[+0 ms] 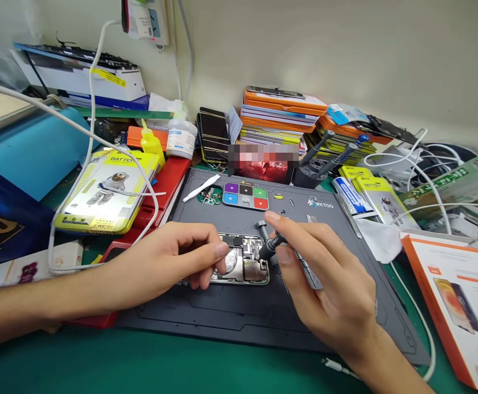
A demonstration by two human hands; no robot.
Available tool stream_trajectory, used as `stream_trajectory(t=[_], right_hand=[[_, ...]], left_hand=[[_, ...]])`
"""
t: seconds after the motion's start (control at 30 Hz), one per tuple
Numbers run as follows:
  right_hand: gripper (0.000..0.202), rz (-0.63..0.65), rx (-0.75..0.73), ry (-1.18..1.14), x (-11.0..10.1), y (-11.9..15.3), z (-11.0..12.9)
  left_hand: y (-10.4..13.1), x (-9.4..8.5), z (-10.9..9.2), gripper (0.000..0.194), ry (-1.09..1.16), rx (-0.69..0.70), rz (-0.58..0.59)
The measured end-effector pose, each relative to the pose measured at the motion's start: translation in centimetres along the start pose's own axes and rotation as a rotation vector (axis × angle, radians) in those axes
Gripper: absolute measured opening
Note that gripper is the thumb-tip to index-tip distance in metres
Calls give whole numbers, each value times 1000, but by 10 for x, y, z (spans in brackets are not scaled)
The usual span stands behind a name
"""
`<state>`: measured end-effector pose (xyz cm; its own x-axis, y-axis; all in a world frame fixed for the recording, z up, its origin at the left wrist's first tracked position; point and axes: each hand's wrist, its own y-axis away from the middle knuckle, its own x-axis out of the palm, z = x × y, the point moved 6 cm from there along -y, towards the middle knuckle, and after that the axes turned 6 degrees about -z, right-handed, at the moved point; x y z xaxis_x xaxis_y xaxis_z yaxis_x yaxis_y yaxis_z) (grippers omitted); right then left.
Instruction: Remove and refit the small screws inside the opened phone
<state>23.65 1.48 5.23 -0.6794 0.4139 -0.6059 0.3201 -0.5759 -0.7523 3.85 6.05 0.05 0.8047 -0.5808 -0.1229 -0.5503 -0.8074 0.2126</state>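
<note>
The opened phone (255, 269) lies flat on the grey mat (214, 314), beneath and between both hands, probably so that its parts stay within easy reach. The right hand (337, 273) holds a dark screwdriver (268, 249) between thumb and fingers, tilted toward the phone's right end, an angle that seems to suit fine control. The left hand (185, 254) curls over the other end, perhaps to steady it; whether its fingers grip anything, I cannot tell. The phone shows bare innards: silvery metal plates, a round pale patch, small dark parts and a thin light rim.
</note>
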Motion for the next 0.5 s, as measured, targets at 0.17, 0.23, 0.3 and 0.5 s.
stream_trajectory(t=[0.17, 0.23, 0.3, 0.5], right_hand=[[59, 3, 0, -11, 0, 0, 1], [59, 7, -7, -16, -1, 0, 1], [59, 8, -9, -14, -1, 0, 0], [57, 11, -6, -26, -1, 1, -1]], left_hand=[[0, 0, 0, 41, 12, 4, 4], [0, 0, 0, 41, 17, 0, 8], [0, 0, 0, 41, 26, -3, 9], [0, 0, 0, 41, 16, -5, 14]])
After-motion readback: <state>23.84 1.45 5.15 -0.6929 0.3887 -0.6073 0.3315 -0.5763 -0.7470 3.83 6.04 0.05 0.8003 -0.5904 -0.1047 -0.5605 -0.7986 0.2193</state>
